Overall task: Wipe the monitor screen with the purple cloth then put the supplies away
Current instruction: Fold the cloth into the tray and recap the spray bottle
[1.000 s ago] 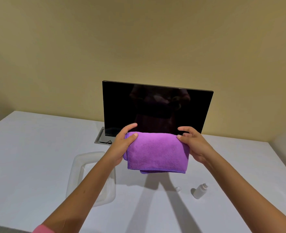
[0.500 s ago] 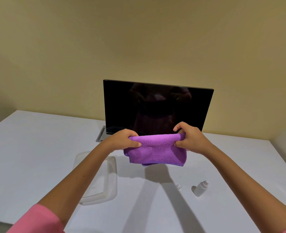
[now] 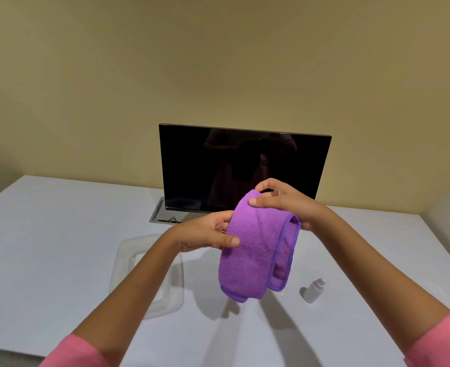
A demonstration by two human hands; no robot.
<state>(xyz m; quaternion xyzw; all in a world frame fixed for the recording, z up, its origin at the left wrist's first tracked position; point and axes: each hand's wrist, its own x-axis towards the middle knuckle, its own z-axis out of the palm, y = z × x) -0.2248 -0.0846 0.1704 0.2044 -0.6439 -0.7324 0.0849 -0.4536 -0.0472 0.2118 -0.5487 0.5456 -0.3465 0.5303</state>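
Observation:
The purple cloth (image 3: pixel 255 250) hangs folded in the air in front of the dark monitor (image 3: pixel 242 165), above the white table. My right hand (image 3: pixel 284 205) pinches its top fold between thumb and fingers. My left hand (image 3: pixel 208 231) holds the cloth's left edge, thumb pressed on the front. A small white spray bottle (image 3: pixel 314 290) lies on the table to the right of the cloth. A clear plastic tray (image 3: pixel 144 276) sits to the left, partly hidden by my left forearm.
The monitor stands on a silver base (image 3: pixel 163 214) near the yellow wall. The white table (image 3: pixel 46 247) stretches left and right, its front edge at the lower left. A side wall closes the right end.
The cloth was stretched wide between both hands; now it is folded over and hangs long and narrow. My hands have come closer together, the right one above the left.

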